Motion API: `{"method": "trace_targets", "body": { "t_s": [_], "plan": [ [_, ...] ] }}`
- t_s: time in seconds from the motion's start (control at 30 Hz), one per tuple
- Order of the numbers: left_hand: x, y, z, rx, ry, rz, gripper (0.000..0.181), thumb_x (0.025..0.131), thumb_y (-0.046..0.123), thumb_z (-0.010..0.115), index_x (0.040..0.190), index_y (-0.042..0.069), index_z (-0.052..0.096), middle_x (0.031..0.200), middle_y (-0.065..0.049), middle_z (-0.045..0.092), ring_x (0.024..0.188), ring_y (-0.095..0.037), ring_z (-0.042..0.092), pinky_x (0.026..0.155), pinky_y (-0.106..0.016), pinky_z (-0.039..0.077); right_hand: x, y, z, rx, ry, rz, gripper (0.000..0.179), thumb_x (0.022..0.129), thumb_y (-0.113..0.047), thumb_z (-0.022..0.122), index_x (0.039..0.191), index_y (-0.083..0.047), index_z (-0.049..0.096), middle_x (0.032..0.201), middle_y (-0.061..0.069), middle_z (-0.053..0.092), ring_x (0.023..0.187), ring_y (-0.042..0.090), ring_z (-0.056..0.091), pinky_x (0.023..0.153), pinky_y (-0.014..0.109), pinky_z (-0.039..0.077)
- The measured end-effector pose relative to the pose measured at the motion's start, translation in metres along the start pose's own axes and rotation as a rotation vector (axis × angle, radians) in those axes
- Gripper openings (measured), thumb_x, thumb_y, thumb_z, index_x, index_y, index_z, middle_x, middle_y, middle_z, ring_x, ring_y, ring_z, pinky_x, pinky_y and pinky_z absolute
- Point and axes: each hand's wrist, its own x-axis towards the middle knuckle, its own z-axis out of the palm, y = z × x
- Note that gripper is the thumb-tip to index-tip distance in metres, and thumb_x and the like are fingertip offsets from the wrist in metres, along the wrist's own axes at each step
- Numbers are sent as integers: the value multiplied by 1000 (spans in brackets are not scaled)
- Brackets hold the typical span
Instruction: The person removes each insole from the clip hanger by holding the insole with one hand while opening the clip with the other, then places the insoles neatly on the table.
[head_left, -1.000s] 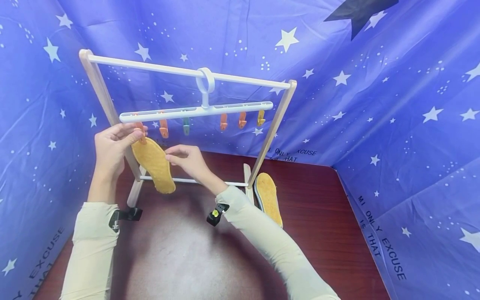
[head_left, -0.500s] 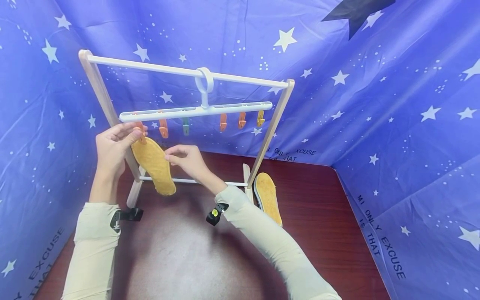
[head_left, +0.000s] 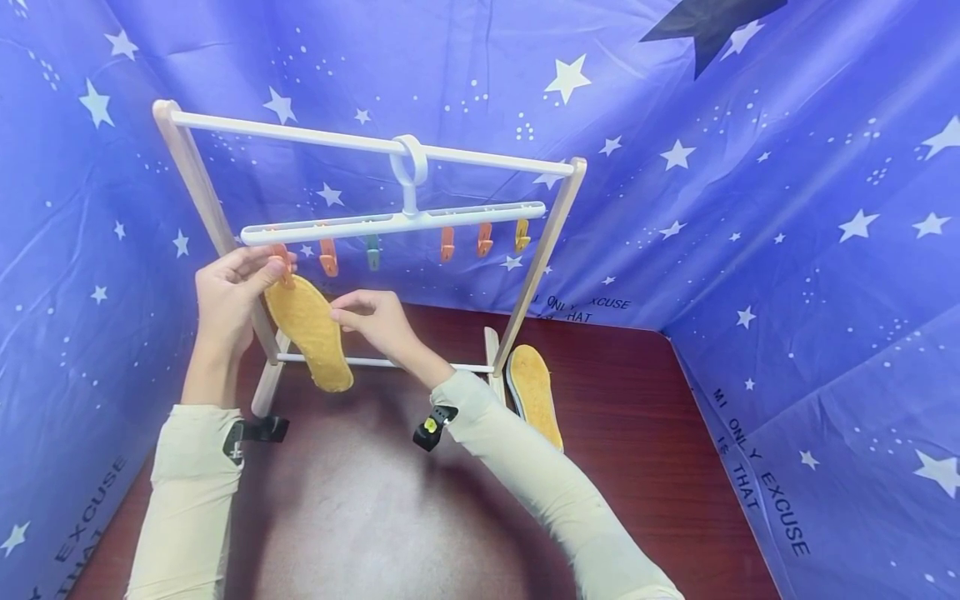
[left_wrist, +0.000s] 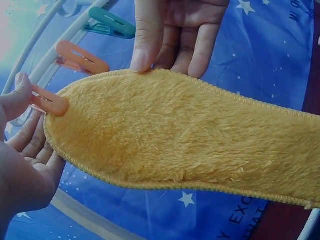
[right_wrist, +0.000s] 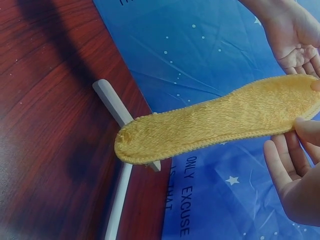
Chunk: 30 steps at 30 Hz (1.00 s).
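A fuzzy yellow insole [head_left: 307,329] hangs below the left end of the white hanger [head_left: 337,227], its wide end up. An orange clip [left_wrist: 49,101] overlaps that upper edge. My left hand [head_left: 228,300] pinches this clip between thumb and fingers. On the insole's right edge, my right hand [head_left: 378,321] pinches it between thumb and fingers; in the left wrist view the right thumb [left_wrist: 146,45] lies on the front face. The insole's narrow end dangles free above the table, as the right wrist view shows.
More clips hang along the hanger, among them a green clip [head_left: 372,252] and a yellow clip [head_left: 522,237]. The hanger hooks over the top rod of a wooden rack [head_left: 543,267]. A second yellow insole [head_left: 534,396] lies on the table [head_left: 622,467] by the rack's right foot.
Both hands keep their grips on the clip and the insole. Only a slight shift of the head view shows.
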Motion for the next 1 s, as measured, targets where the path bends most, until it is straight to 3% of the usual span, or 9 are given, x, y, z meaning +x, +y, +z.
{"method": "trace_targets", "body": {
  "t_s": [0.17, 0.47, 0.87, 1.0],
  "plan": [
    [0, 0, 1, -21, 11, -23, 7, 87, -1, 77, 91, 5, 78, 83, -1, 80, 78, -11, 76, 76, -17, 60, 0, 0, 0, -2, -8, 14, 17, 93, -3, 72, 107, 8, 74, 108, 24, 75, 85, 13, 73, 81, 32, 64],
    [2, -1, 2, -23, 26, -24, 7, 87, -1, 77, 89, 5, 78, 81, -1, 80, 76, -10, 76, 75, -17, 60, 0, -1, 0, 11, -13, 21, 18, 93, -3, 71, 107, 9, 74, 108, 25, 75, 86, 15, 73, 88, 46, 63],
    [2, 0, 3, -29, 15, -23, 13, 89, -6, 72, 87, 6, 77, 79, -1, 79, 74, -10, 76, 72, -17, 59, -1, 0, -1, 18, -13, 20, 18, 93, -2, 72, 107, 9, 73, 108, 25, 75, 86, 15, 73, 78, 27, 64],
    [2, 0, 4, -36, 23, -31, 18, 90, -10, 69, 86, 6, 77, 78, -2, 79, 74, -10, 76, 72, -18, 60, 0, 1, 0, 19, -12, 22, 18, 93, -2, 72, 107, 9, 74, 108, 25, 75, 86, 16, 74, 78, 27, 64]
  ]
}}
